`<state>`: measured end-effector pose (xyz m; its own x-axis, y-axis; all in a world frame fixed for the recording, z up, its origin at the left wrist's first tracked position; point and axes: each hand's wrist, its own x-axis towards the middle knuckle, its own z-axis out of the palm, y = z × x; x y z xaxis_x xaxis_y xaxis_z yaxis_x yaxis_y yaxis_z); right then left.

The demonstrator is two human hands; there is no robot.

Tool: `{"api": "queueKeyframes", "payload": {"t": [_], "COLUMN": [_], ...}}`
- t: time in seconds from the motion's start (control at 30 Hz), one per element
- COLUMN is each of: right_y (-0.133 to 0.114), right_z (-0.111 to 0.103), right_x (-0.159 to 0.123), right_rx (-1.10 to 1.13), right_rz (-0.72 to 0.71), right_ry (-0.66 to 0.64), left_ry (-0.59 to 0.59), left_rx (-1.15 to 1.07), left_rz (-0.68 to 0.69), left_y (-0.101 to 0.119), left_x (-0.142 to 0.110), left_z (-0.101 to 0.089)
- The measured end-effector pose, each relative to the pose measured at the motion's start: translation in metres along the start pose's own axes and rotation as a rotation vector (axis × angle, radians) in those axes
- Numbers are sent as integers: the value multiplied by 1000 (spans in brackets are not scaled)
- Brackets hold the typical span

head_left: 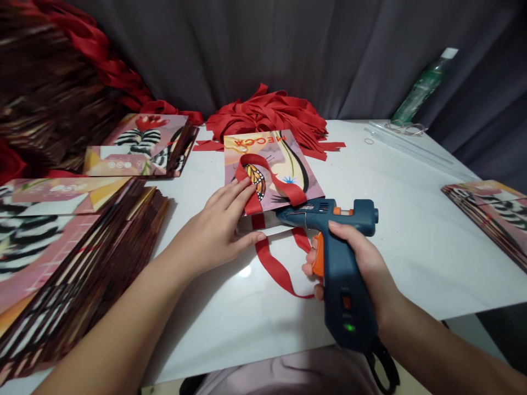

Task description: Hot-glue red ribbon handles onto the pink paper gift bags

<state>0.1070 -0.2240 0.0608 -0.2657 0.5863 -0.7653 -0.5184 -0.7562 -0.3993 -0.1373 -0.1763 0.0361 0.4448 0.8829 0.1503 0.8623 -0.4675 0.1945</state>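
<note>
A printed paper bag (272, 181) lies on the table with its open edge towards me and the lettering MECCA upside down. My left hand (218, 227) grips its left side near that edge, fingers on top over a red ribbon handle (272, 178) and thumb below. A second red ribbon loop (280, 269) hangs out from under the bag onto the table. My right hand (366, 258) is wrapped round a dark blue glue gun (343, 263) with an orange trigger and a lit green light. The gun's nozzle points left, into the bag's opening; its tip is partly hidden.
Behind the bag lies a heap of red ribbons (267, 112). Stacks of printed bags (82, 274) crowd the left side, and another stack (494, 214) sits at the right edge. A green plastic bottle (424, 90) and clear glue sticks (415, 148) are at the back right.
</note>
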Motion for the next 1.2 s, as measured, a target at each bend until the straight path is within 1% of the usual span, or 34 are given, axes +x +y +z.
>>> {"api": "queueKeyframes", "payload": {"t": [0.13, 0.23, 0.4, 0.5, 0.63, 0.83, 0.9, 1.07, 1.2], "right_y": [5, 8, 13, 17, 24, 26, 24, 23, 24], "right_z": [-4, -5, -8, -13, -20, -26, -27, -22, -14], "right_x": [-3, -4, -3, -2, -1, -2, -4, -12, -21], "right_rx": [-82, -136, -364, -472, -684, -1025, -1128, -1335, -1521], "right_rz": [-52, -109, -220, -318, -437, -733, -798, -877, -852], "right_ry": [70, 119, 169, 181, 201, 236, 253, 318, 370], "left_ry": [2, -19, -28, -19, -21, -13, -8, -2, -5], "left_rx": [-3, -2, -4, -7, -16, -63, -68, -80, -79], "left_rz": [-11, -32, -48, -43, -49, -55, -55, -49, -55], "left_y": [2, 5, 8, 9, 9, 11, 12, 12, 12], "left_x": [-1, -1, -2, -3, -5, -6, -7, -8, -8], "left_z": [-1, -3, -5, -3, -1, -1, 0, 2, 3]}}
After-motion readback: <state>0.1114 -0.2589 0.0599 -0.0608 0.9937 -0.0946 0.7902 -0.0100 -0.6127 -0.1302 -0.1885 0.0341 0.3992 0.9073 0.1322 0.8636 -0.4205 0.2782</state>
